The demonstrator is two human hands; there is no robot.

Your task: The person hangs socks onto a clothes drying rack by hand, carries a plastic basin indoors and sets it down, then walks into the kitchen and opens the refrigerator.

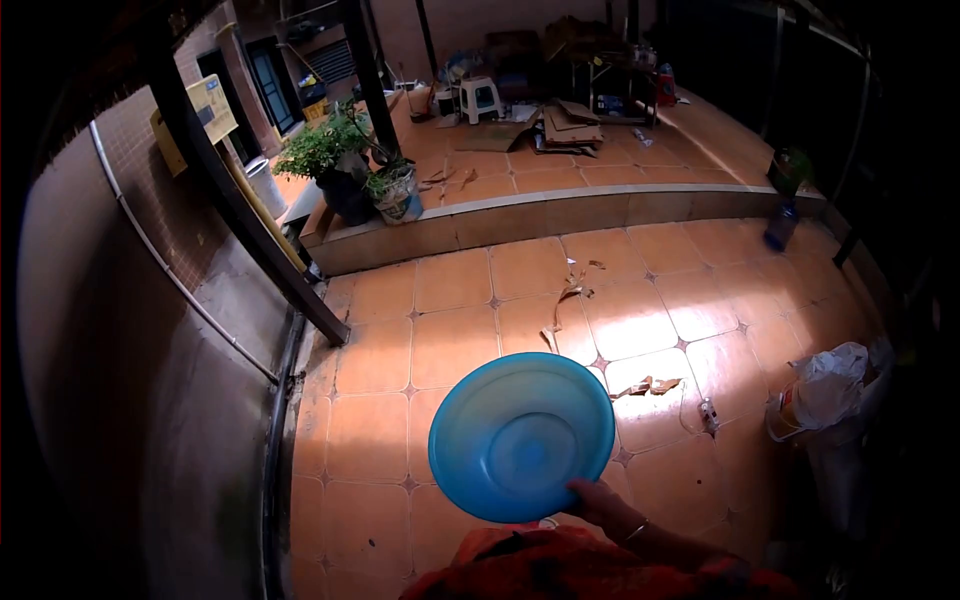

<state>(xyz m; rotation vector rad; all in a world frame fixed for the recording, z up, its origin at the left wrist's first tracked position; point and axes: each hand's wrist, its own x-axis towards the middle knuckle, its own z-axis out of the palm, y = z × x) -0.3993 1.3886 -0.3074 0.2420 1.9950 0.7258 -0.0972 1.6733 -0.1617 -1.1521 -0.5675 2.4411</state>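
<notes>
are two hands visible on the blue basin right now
No, only the right hand shows, holding the blue basin by its near right edge.

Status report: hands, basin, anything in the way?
Right hand gripping blue plastic basin at its edge; left hand out of view. Basin's inside facing camera. Ahead: brown scraps on tiled floor, then raised step.

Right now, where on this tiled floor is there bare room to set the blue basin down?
Left of the basin, bare tiles run toward the dark pipe. Another free patch lies between the raised step, the dark post and the brown scraps. The right is more crowded: more scraps and a white plastic bag.
</notes>
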